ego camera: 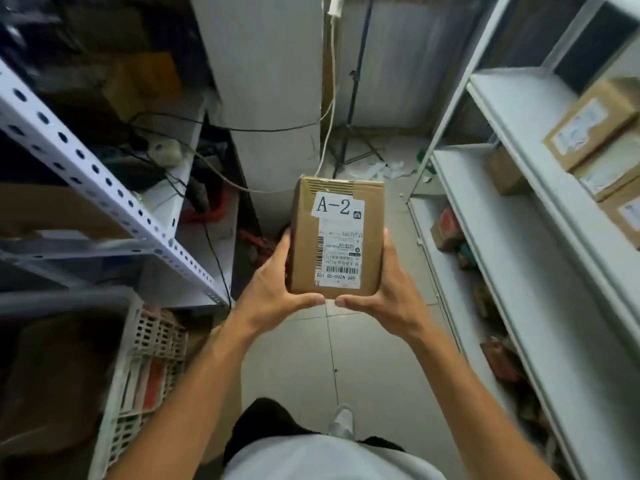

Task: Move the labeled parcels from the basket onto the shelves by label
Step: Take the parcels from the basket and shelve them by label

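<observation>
A white sticker [338,206] on the top face of the cardboard parcel [337,237], toward twelve o'clock, reads "A-2" in large black characters. At six o'clock from it the shipping label [341,253] carries barcodes and, upside down along its near edge, what looks like "690 N206-00 102"; its remaining print is too small to read. Labels on the boxes [588,124] at two o'clock are blurred.

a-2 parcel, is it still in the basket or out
Out: both hands, left and right, hold the A-2 parcel up over the floor, beside the basket.
</observation>
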{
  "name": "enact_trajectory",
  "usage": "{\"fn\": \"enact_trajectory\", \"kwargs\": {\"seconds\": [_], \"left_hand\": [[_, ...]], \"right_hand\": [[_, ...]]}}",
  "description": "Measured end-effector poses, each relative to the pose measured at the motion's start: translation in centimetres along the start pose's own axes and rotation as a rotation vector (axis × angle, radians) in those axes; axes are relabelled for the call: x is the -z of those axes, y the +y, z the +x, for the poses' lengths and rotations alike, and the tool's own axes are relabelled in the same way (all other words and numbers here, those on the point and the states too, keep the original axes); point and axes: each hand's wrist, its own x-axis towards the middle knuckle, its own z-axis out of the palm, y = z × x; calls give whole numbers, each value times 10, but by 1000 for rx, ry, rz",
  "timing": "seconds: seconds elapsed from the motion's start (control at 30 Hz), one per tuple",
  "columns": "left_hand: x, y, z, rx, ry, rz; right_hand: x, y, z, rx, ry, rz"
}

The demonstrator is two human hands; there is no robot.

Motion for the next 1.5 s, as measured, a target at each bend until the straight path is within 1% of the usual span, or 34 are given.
{"fn": "enact_trajectory", "kwargs": {"seconds": [0.07, 0.17, 0.3, 0.43, 0.67, 0.8, 0.9, 1.03, 1.13, 1.23, 1.3, 1.4, 1.5], "left_hand": [[-13, 14, 22, -31, -10, -33], [-27, 33, 54, -37, -51, -86], [-39, 59, 114, -60, -138, -98], [-52, 81, 202, -96, -224, -81], [-58, 112, 360, -121, -439, -203], [-54, 143, 441, -196, -503, -154], [-65, 168, 495, -225, -539, -150], [-98, 206, 560, -238, -551, -134], [-126, 234, 613, -299, -604, -28], [-152, 262, 660, -325, -676, 26], [-169, 281, 682, -313, -690, 55], [-196, 309, 719, -336, -731, 113], [-222, 326, 756, -372, -778, 149]], "right_hand": [[24, 10, 5, -7, 48, -9], [56, 27, 19, -41, 70, -15], [90, 47, 50, -114, 129, -6], [129, 64, 97, -203, 218, -10], [198, 73, 205, -297, 301, -62], [230, 77, 263, -349, 376, -42], [255, 86, 293, -352, 447, -17], [297, 111, 324, -378, 557, 20], [333, 138, 348, -396, 633, 36], [372, 164, 368, -448, 656, 44], [394, 179, 379, -465, 690, 62], [424, 201, 399, -458, 776, 32], [440, 225, 415, -459, 862, -2]]}}
